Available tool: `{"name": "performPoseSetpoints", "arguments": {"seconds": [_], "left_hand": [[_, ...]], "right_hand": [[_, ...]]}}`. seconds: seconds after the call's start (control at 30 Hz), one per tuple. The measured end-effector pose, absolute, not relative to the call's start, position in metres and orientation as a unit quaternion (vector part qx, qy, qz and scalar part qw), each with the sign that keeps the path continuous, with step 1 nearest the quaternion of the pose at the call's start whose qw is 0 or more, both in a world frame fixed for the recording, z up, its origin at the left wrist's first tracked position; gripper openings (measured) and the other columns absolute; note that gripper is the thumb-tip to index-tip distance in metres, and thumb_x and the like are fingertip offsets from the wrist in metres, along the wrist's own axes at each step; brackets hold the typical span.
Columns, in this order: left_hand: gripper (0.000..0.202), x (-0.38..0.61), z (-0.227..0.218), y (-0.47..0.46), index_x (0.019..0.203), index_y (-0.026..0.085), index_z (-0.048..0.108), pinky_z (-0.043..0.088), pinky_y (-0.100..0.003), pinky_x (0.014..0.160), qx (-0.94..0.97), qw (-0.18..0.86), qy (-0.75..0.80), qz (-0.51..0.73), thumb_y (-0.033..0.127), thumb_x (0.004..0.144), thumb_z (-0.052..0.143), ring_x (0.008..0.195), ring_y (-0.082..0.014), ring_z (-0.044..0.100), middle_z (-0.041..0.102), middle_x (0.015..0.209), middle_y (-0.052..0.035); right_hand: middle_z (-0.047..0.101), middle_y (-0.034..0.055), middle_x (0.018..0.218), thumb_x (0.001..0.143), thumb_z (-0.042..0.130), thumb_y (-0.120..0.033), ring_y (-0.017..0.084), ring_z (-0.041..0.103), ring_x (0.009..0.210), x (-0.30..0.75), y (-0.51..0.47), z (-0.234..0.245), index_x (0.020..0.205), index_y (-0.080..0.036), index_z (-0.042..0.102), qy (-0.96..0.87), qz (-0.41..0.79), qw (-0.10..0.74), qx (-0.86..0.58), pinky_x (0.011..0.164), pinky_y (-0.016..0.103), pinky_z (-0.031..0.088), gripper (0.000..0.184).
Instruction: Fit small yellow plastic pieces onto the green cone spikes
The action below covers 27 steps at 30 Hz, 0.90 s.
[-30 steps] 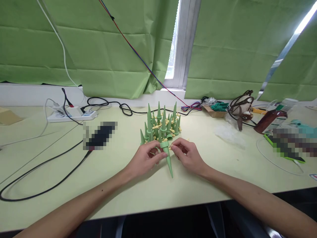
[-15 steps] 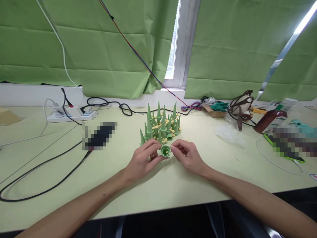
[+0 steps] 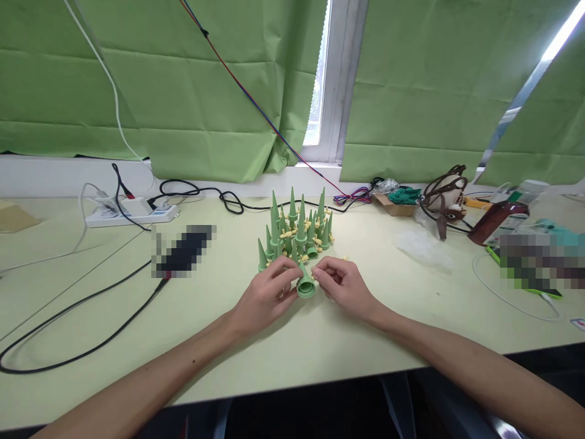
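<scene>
My left hand (image 3: 267, 292) and my right hand (image 3: 343, 285) meet at the middle of the pale green table (image 3: 228, 341). Between their fingertips is a green cone-shaped spike (image 3: 305, 284), its wide open end turned toward me and its tip pointing away. Both hands pinch it, the left from the left side, the right from the right. Just behind stands a cluster of upright green spikes (image 3: 297, 231) with small yellow pieces among them.
A white power strip (image 3: 132, 210) with black cables lies at the back left, and a long black cable (image 3: 82, 341) runs over the left of the table. A dark blurred object (image 3: 185, 250) lies left of the spikes. Clutter, a brown bag and a cardboard tray crowd the back right.
The held spike was turned over: a second ago its tip pointed toward me, now the open end faces me. The hands stayed in place.
</scene>
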<state>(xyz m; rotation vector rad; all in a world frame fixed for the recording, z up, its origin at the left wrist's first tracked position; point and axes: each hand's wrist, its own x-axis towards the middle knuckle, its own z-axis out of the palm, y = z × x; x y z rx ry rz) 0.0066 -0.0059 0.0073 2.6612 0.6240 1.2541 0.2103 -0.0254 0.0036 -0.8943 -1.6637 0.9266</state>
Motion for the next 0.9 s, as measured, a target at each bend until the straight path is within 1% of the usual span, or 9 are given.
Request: {"name": "performPoseSetpoints", "arguments": {"seconds": [0.13, 0.2, 0.23, 0.33, 0.43, 0.5, 0.6, 0.77, 0.9], "left_hand": [[0.015, 0.011, 0.014, -0.009, 0.098, 0.019, 0.059, 0.047, -0.020, 0.056, 0.848, 0.160, 0.286, 0.418, 0.010, 0.087, 0.054, 0.060, -0.0062, 0.051, 0.057, 0.095, -0.0026], [0.008, 0.012, 0.017, -0.010, 0.094, 0.018, 0.058, 0.047, -0.020, 0.055, 0.817, 0.241, 0.336, 0.401, 0.015, 0.088, 0.055, 0.060, -0.0077, 0.054, 0.059, 0.089, -0.0015], [0.004, 0.013, 0.018, -0.010, 0.092, 0.018, 0.057, 0.046, -0.020, 0.053, 0.799, 0.296, 0.355, 0.385, 0.021, 0.090, 0.055, 0.058, -0.0083, 0.054, 0.059, 0.082, -0.0003], [0.026, 0.015, 0.021, -0.010, 0.087, 0.018, 0.054, 0.041, -0.020, 0.044, 0.731, 0.466, 0.370, 0.334, 0.041, 0.097, 0.049, 0.043, -0.0090, 0.049, 0.054, 0.058, 0.0041], [0.039, 0.015, 0.021, -0.009, 0.081, 0.018, 0.049, 0.042, -0.022, 0.041, 0.678, 0.567, 0.344, 0.316, 0.053, 0.098, 0.045, 0.040, -0.0112, 0.051, 0.053, 0.053, 0.0037], [0.040, 0.015, 0.021, -0.009, 0.080, 0.019, 0.048, 0.043, -0.022, 0.041, 0.669, 0.592, 0.327, 0.308, 0.055, 0.096, 0.048, 0.042, -0.0121, 0.054, 0.056, 0.054, 0.0028], [0.037, 0.014, 0.022, -0.010, 0.082, 0.018, 0.049, 0.041, -0.021, 0.041, 0.678, 0.591, 0.324, 0.293, 0.053, 0.094, 0.055, 0.041, -0.0110, 0.053, 0.058, 0.054, 0.0036], [0.034, 0.012, 0.023, -0.011, 0.085, 0.017, 0.053, 0.040, -0.023, 0.043, 0.697, 0.561, 0.337, 0.294, 0.051, 0.093, 0.057, 0.040, -0.0106, 0.051, 0.057, 0.054, 0.0037], [0.032, 0.012, 0.024, -0.012, 0.082, 0.018, 0.052, 0.039, -0.022, 0.045, 0.718, 0.520, 0.350, 0.302, 0.047, 0.092, 0.058, 0.043, -0.0099, 0.050, 0.053, 0.053, 0.0049]], "right_hand": [[0.045, -0.0045, 0.058, 0.096, 0.057, -0.041, 0.009, 0.038, 0.049, 0.211, -0.025, 0.001, 0.079, -0.017, 0.058, -0.679, 0.371, 0.514, -0.370, 0.046, 0.023, 0.030, 0.029], [0.045, -0.0046, 0.058, 0.096, 0.057, -0.041, 0.009, 0.038, 0.049, 0.211, -0.025, 0.001, 0.079, -0.018, 0.057, -0.677, 0.367, 0.522, -0.368, 0.046, 0.023, 0.030, 0.029], [0.046, -0.0047, 0.058, 0.096, 0.056, -0.041, 0.009, 0.039, 0.049, 0.211, -0.025, 0.001, 0.080, -0.018, 0.057, -0.676, 0.365, 0.524, -0.367, 0.047, 0.023, 0.031, 0.028], [0.048, -0.0042, 0.059, 0.097, 0.055, -0.040, 0.009, 0.041, 0.050, 0.212, -0.026, 0.002, 0.083, -0.018, 0.058, -0.686, 0.348, 0.523, -0.367, 0.048, 0.024, 0.034, 0.026], [0.051, -0.0030, 0.062, 0.097, 0.055, -0.036, 0.010, 0.043, 0.052, 0.214, -0.026, 0.002, 0.085, -0.018, 0.060, -0.707, 0.321, 0.515, -0.363, 0.050, 0.024, 0.036, 0.022], [0.053, -0.0019, 0.065, 0.097, 0.054, -0.035, 0.010, 0.045, 0.055, 0.214, -0.026, 0.001, 0.087, -0.018, 0.061, -0.723, 0.303, 0.506, -0.361, 0.052, 0.024, 0.037, 0.021], [0.055, -0.0011, 0.067, 0.097, 0.053, -0.034, 0.011, 0.046, 0.057, 0.213, -0.026, 0.001, 0.087, -0.018, 0.063, -0.741, 0.275, 0.491, -0.366, 0.053, 0.024, 0.038, 0.021], [0.054, -0.0013, 0.067, 0.097, 0.053, -0.033, 0.011, 0.044, 0.057, 0.213, -0.026, 0.001, 0.086, -0.018, 0.063, -0.752, 0.257, 0.480, -0.371, 0.054, 0.024, 0.036, 0.021], [0.052, -0.0019, 0.065, 0.097, 0.053, -0.032, 0.011, 0.041, 0.056, 0.214, -0.026, 0.001, 0.085, -0.018, 0.062, -0.755, 0.255, 0.477, -0.370, 0.053, 0.024, 0.033, 0.020]]}}
